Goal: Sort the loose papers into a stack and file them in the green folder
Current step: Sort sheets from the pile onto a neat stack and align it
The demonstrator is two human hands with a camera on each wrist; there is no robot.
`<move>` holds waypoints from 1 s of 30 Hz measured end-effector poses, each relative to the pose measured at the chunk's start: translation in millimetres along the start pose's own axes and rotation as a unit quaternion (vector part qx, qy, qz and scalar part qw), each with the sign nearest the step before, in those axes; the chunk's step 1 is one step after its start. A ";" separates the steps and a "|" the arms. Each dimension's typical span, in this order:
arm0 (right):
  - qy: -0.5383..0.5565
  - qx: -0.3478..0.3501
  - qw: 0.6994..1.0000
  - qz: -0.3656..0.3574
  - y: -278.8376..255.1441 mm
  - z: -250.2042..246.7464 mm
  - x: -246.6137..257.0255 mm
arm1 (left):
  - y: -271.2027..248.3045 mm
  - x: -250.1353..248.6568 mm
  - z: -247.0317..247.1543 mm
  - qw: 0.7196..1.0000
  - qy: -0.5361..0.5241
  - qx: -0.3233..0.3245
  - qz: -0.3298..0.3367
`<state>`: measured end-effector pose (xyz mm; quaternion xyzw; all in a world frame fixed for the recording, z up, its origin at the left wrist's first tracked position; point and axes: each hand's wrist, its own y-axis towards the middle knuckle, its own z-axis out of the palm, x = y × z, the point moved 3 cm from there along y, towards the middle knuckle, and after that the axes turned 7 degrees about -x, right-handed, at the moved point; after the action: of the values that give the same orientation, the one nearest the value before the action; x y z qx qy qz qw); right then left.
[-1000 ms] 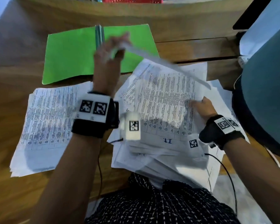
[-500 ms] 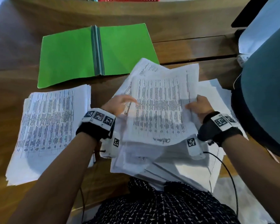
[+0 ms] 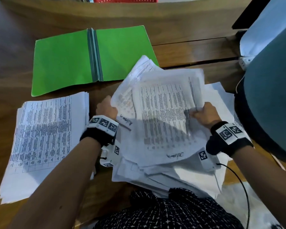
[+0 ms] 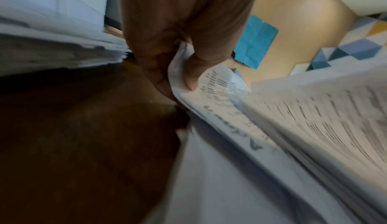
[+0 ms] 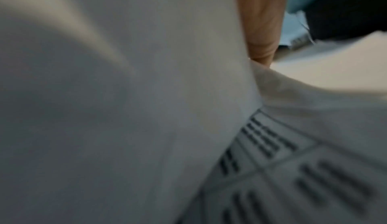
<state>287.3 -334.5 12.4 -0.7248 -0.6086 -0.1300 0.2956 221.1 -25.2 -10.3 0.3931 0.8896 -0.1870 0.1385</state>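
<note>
The green folder (image 3: 91,58) lies open and flat at the back of the wooden desk. A squared stack of printed papers (image 3: 43,139) rests at the left. In the middle, a bundle of printed sheets (image 3: 163,113) is lifted off a messy pile of loose papers (image 3: 172,176). My left hand (image 3: 106,108) pinches the bundle's left edge, thumb on top in the left wrist view (image 4: 189,71). My right hand (image 3: 203,113) grips the bundle's right edge; the right wrist view shows only blurred paper (image 5: 125,111) and one finger (image 5: 261,28).
A grey-blue chair back (image 3: 271,96) stands close at the right, beside the pile. A raised wooden ledge (image 3: 122,12) runs along the back of the desk (image 3: 12,63). A cable (image 3: 238,182) trails from my right wrist. My dark patterned clothing (image 3: 163,212) is at the front edge.
My left hand came down from above the folder to the pile's left edge and took hold of it. Both hands have lifted a bundle of sheets off the pile.
</note>
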 end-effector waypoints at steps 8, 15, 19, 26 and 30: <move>-0.135 -0.088 0.929 -0.333 -9.9 -17.9 59.0 | 9.2 -48.9 -100.1 0.969 -0.103 -0.105 0.197; -0.103 -0.197 0.851 -0.475 -20.2 -47.4 143.6 | -26.4 -112.7 -146.5 0.915 -0.187 -0.026 0.357; -0.011 -0.187 0.883 -0.430 -22.7 -71.2 163.2 | -33.9 -104.1 -164.0 0.878 -0.336 -0.084 0.330; 0.331 -0.187 0.874 -0.304 -17.2 -103.9 159.0 | -23.6 -71.6 -148.6 0.836 -0.533 -0.067 0.114; 0.439 -0.142 0.842 -0.280 -25.6 -102.8 158.4 | -23.9 -88.1 -151.9 0.807 -0.552 -0.081 0.193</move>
<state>316.0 -265.1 187.5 -0.4244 -0.5673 -0.5970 0.3764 245.5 -30.0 165.2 0.3743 0.5806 -0.2695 0.6710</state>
